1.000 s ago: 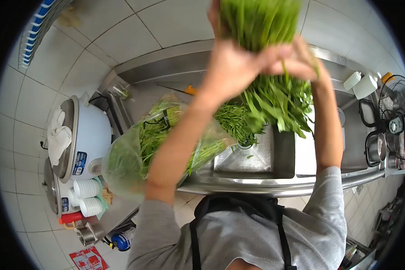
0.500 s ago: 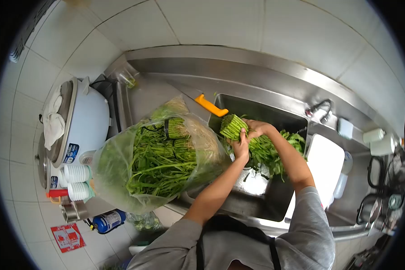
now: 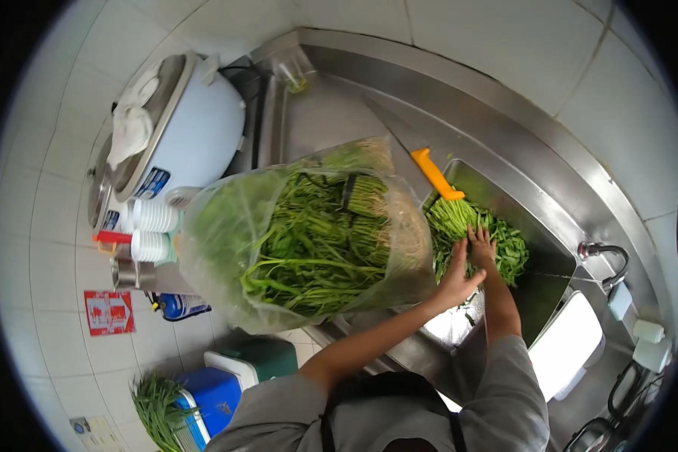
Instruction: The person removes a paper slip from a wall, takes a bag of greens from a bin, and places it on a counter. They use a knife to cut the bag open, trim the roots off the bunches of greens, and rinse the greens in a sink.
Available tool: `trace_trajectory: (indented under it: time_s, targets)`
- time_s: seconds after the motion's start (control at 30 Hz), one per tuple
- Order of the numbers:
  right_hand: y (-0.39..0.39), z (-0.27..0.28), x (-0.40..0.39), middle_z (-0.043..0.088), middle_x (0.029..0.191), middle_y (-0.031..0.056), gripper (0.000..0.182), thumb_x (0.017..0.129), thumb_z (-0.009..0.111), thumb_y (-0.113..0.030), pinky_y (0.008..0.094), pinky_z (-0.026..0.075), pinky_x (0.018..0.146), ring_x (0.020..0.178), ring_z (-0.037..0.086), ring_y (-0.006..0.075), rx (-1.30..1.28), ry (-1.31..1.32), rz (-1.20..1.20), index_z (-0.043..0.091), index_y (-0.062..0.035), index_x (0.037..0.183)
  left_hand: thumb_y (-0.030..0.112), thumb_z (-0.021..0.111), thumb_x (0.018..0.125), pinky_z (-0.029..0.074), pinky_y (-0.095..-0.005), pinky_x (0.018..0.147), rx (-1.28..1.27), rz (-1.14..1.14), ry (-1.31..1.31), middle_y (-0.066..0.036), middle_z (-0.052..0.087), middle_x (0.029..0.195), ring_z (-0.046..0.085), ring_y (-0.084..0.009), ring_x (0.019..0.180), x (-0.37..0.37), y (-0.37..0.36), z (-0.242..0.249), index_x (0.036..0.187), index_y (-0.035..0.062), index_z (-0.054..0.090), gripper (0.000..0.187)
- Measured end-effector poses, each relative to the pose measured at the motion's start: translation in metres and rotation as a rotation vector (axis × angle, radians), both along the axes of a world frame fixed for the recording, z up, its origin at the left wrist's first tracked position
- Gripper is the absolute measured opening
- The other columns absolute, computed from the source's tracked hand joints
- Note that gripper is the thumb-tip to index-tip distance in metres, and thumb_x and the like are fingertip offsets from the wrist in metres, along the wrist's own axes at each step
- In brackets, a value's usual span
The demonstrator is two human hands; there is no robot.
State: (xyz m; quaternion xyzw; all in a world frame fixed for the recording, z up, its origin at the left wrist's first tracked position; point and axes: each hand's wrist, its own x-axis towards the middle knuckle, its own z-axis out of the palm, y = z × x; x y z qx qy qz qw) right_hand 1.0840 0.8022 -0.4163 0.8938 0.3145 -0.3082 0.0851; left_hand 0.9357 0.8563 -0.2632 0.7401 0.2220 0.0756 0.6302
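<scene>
Inside the sink (image 3: 539, 260) lies a bunch of leafy green vegetables (image 3: 452, 220), cut stems at the left and leaves (image 3: 508, 248) to the right. My right hand (image 3: 482, 247) rests on these greens with its fingers spread. Just left of it, my left hand (image 3: 458, 285) is open, fingers extended, beside the stems and holding nothing I can see. A large clear plastic bag (image 3: 226, 248) on the counter is full of similar greens (image 3: 320, 248), some tied with a dark band (image 3: 349, 192). A knife with an orange handle (image 3: 437, 175) lies at the sink's back left corner.
A white board (image 3: 566, 346) leans at the sink's right side, near the faucet (image 3: 603, 252). On the left stand a light blue cooker (image 3: 207, 124) and stacked white cups (image 3: 154, 217). Below are a blue cooler (image 3: 211, 395) and more long greens (image 3: 158, 410).
Both hands have released the bunch, which was held up over the sink and now lies in it. The view has turned and shifted, showing the cooler at lower left.
</scene>
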Motion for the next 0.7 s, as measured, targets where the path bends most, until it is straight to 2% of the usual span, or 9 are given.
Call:
trace_trajectory:
  time_s: [0.07, 0.13, 0.2, 0.27, 0.33, 0.43, 0.53, 0.63, 0.7]
  targets:
    - [0.003, 0.02, 0.002, 0.007, 0.148, 0.0041, 0.085, 0.074, 0.065, -0.021, 0.0479, 0.022, 0.104, 0.134, 0.013, 0.0282, 0.086, 0.016, -0.023, 0.013, -0.0294, 0.14, 0.025, 0.057, 0.085, 0.029, -0.0353, 0.101, 0.021, -0.092, -0.068, -0.021, 0.028, 0.138, 0.028, -0.0288, 0.128, -0.01, 0.015, 0.057, 0.139, 0.0067, 0.016, 0.07]
    - [0.007, 0.06, 0.001, 0.027, 0.14, 0.0078, 0.069, 0.074, 0.065, -0.021, 0.0447, 0.031, 0.099, 0.126, 0.03, 0.0285, 0.113, -0.054, -0.014, 0.031, -0.0246, 0.134, 0.022, 0.055, 0.086, 0.033, -0.0347, 0.098, -0.103, -0.232, -0.084, -0.017, 0.035, 0.136, 0.035, -0.0286, 0.125, -0.026, 0.047, 0.115, 0.137, 0.0082, 0.025, 0.061]
    - [0.009, 0.097, -0.012, 0.044, 0.127, 0.0106, 0.052, 0.075, 0.065, -0.019, 0.0415, 0.039, 0.092, 0.114, 0.045, 0.0282, 0.266, -0.077, -0.072, 0.046, -0.019, 0.124, 0.017, 0.05, 0.088, 0.039, -0.0329, 0.094, 0.111, -0.157, -0.23, -0.013, 0.052, 0.121, 0.049, -0.0247, 0.113, -0.047, 0.076, 0.146, 0.121, 0.0067, 0.049, 0.035]
    - [0.014, 0.134, -0.021, 0.06, 0.108, 0.0125, 0.035, 0.075, 0.064, -0.017, 0.0383, 0.046, 0.084, 0.098, 0.057, 0.0272, 0.568, -0.081, -0.206, 0.059, -0.0126, 0.11, 0.013, 0.051, 0.086, 0.044, -0.0324, 0.088, 0.336, -0.125, -0.128, -0.015, 0.058, 0.111, 0.057, -0.0255, 0.102, -0.07, 0.115, 0.169, 0.111, 0.0034, 0.055, 0.027]
    - [0.034, 0.206, -0.058, 0.064, 0.093, 0.0151, 0.024, 0.077, 0.062, -0.014, 0.0366, 0.049, 0.075, 0.083, 0.062, 0.027, 1.025, -0.03, -0.172, 0.064, -0.0054, 0.099, 0.009, 0.05, 0.084, 0.047, -0.0372, 0.082, 0.732, -0.151, 0.022, -0.015, 0.06, 0.105, 0.06, -0.0289, 0.091, -0.094, 0.153, 0.172, 0.107, 0.0016, 0.056, 0.025]
    - [0.07, 0.265, -0.126, 0.063, 0.094, 0.0168, 0.021, 0.078, 0.061, -0.012, 0.036, 0.048, 0.075, 0.084, 0.06, 0.0274, 1.239, 0.142, 0.175, 0.064, -0.0005, 0.095, 0.013, 0.053, 0.08, 0.045, -0.0398, 0.078, 1.113, -0.276, 0.215, -0.015, 0.062, 0.097, 0.06, -0.0311, 0.083, -0.133, 0.185, 0.177, 0.097, 0.002, 0.062, 0.022]
    - [0.106, 0.259, -0.169, 0.062, 0.088, 0.0154, 0.02, 0.079, 0.061, -0.014, 0.0351, 0.047, 0.078, 0.086, 0.057, 0.028, 1.245, 0.15, 0.433, 0.064, -0.0007, 0.094, 0.01, 0.053, 0.077, 0.046, -0.0408, 0.073, 1.064, -0.44, 0.343, -0.016, 0.063, 0.08, 0.06, -0.0317, 0.077, -0.143, 0.196, 0.171, 0.083, 0.0009, 0.065, 0.016]
    - [0.117, 0.259, -0.185, 0.062, 0.086, 0.0145, 0.023, 0.078, 0.061, -0.016, 0.0375, 0.044, 0.082, 0.089, 0.055, 0.0301, 1.115, 0.305, 0.348, 0.064, -0.0008, 0.094, 0.01, 0.055, 0.076, 0.047, -0.0416, 0.07, 1.039, -0.56, 0.4, -0.017, 0.063, 0.075, 0.06, -0.0326, 0.075, -0.152, 0.207, 0.182, 0.08, 0.0, 0.066, 0.015]
    - [0.117, 0.267, -0.191, 0.061, 0.084, 0.0138, 0.022, 0.078, 0.062, -0.018, 0.0377, 0.043, 0.082, 0.09, 0.054, 0.0301, 1.203, 0.298, 0.305, 0.064, -0.0013, 0.092, 0.011, 0.056, 0.076, 0.047, -0.0419, 0.07, 1.017, -0.612, 0.414, -0.018, 0.063, 0.077, 0.06, -0.0336, 0.076, -0.158, 0.214, 0.189, 0.081, -0.0006, 0.065, 0.016]
